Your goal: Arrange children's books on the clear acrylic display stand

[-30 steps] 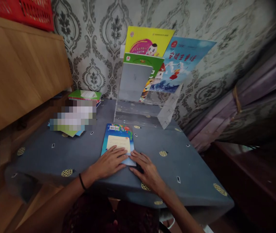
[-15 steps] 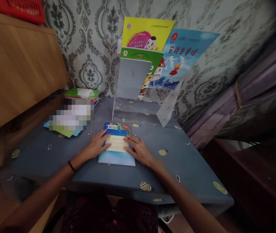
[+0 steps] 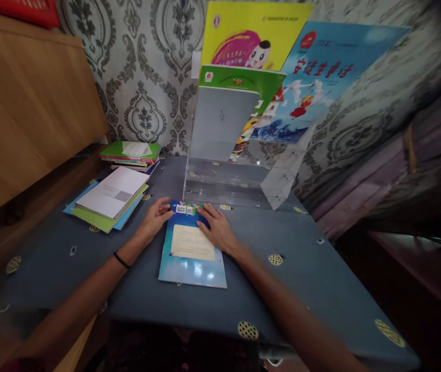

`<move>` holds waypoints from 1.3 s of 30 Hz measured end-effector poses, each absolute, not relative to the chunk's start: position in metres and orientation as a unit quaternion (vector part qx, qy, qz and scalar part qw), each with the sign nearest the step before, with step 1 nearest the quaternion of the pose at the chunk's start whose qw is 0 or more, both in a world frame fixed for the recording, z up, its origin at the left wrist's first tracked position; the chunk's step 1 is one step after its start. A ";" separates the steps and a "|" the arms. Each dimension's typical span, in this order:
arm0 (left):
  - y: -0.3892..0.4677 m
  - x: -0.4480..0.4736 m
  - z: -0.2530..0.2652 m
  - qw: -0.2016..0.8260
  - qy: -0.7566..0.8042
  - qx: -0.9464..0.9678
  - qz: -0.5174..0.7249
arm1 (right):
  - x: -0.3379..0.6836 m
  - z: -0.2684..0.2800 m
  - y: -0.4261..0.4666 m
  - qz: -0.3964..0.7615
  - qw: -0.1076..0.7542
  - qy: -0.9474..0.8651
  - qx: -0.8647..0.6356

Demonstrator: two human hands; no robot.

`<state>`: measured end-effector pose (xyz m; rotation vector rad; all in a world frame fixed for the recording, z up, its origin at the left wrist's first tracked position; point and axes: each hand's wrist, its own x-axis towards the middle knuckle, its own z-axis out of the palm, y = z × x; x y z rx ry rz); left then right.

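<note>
A blue book (image 3: 193, 268) lies on the table in front of me, its back cover with barcodes and a cream text panel facing up. At its upper left edge rests my left hand (image 3: 155, 219), with the thumb touching the cover's side and the other fingers spread beyond it. My right hand (image 3: 218, 227) lies over the book's upper right part, fingers stretched out across the cover. Neither hand is wrapped round the book. Part of the colourful top strip is hidden under the right fingers.
Behind the book stands a clear acrylic rack (image 3: 220, 181) holding a yellow book (image 3: 239, 31), a green book (image 3: 239, 77), a grey tablet-like slab (image 3: 222, 124) and a blue storybook (image 3: 332, 67). Stacked books (image 3: 111, 191) lie at the left, beside a wooden cabinet (image 3: 37, 98).
My left hand has slid up towards the book's top left corner, off the cover's middle. My right hand has shifted up slightly too. The view has moved closer.
</note>
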<state>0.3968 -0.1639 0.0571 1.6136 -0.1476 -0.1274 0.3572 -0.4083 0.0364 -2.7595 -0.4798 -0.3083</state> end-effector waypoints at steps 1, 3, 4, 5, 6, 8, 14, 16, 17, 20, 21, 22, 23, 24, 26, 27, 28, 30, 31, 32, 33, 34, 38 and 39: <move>-0.163 0.397 0.058 0.722 -0.032 0.688 -0.066 | 0.357 0.036 -0.409 -0.108 0.163 -0.169 -0.966; -0.164 0.397 0.059 0.763 0.009 0.637 -0.111 | 0.358 0.037 -0.409 -0.105 0.165 -0.170 -0.966; -0.165 0.397 0.060 0.770 0.012 0.621 -0.149 | 0.358 0.038 -0.409 -0.103 0.164 -0.168 -0.966; -0.167 0.397 0.061 0.769 0.005 0.611 -0.191 | 0.358 0.038 -0.409 -0.102 0.162 -0.167 -0.967; -0.170 0.397 0.061 0.762 -0.007 0.606 -0.226 | 0.357 0.039 -0.409 -0.102 0.160 -0.166 -0.968; -0.176 0.397 0.060 0.741 -0.037 0.625 -0.243 | 0.356 0.040 -0.408 -0.104 0.156 -0.167 -0.968; -0.188 0.403 0.060 0.499 -0.170 0.848 -0.061 | 0.353 0.043 -0.407 -0.113 0.156 -0.166 -0.967; -0.188 0.404 0.060 0.451 -0.193 0.870 -0.043 | 0.352 0.046 -0.407 -0.114 0.157 -0.163 -0.967; -0.188 0.404 0.059 0.453 -0.196 0.868 -0.041 | 0.352 0.047 -0.407 -0.112 0.157 -0.161 -0.968; -0.186 0.403 0.054 0.532 -0.179 0.825 -0.071 | 0.351 0.050 -0.407 -0.112 0.161 -0.158 -0.968; -0.185 0.402 0.052 0.563 -0.166 0.805 -0.087 | 0.351 0.050 -0.407 -0.114 0.164 -0.157 -0.967; -0.185 0.401 0.051 0.587 -0.153 0.788 -0.100 | 0.351 0.050 -0.407 -0.116 0.168 -0.156 -0.966; -0.184 0.400 0.050 0.603 -0.144 0.777 -0.109 | 0.351 0.049 -0.407 -0.119 0.171 -0.155 -0.966; -0.183 0.400 0.050 0.610 -0.138 0.772 -0.113 | 0.351 0.049 -0.408 -0.119 0.172 -0.155 -0.965; -0.181 0.401 0.054 0.605 -0.130 0.778 -0.114 | 0.351 0.048 -0.408 -0.117 0.168 -0.154 -0.967; -0.179 0.402 0.056 0.597 -0.124 0.784 -0.116 | 0.351 0.048 -0.408 -0.115 0.164 -0.154 -0.968; -0.177 0.403 0.059 0.588 -0.116 0.791 -0.121 | 0.350 0.049 -0.408 -0.113 0.158 -0.155 -0.969; -0.173 0.405 0.064 0.564 -0.106 0.809 -0.125 | 0.349 0.053 -0.407 -0.111 0.140 -0.161 -0.971; -0.172 0.406 0.066 0.545 -0.111 0.822 -0.117 | 0.349 0.055 -0.406 -0.110 0.127 -0.166 -0.972; -0.170 0.406 0.067 0.518 -0.125 0.841 -0.096 | 0.348 0.058 -0.404 -0.109 0.114 -0.173 -0.972; -0.170 0.406 0.067 0.481 -0.146 0.862 -0.065 | 0.348 0.061 -0.402 -0.106 0.101 -0.185 -0.972; -0.170 0.405 0.067 0.435 -0.169 0.884 -0.030 | 0.347 0.063 -0.399 -0.102 0.091 -0.201 -0.970; -0.173 0.399 0.066 0.253 -0.215 0.942 0.057 | 0.353 0.068 -0.380 -0.088 0.096 -0.281 -0.951; -0.174 0.398 0.066 0.223 -0.218 0.948 0.058 | 0.355 0.068 -0.375 -0.084 0.104 -0.294 -0.946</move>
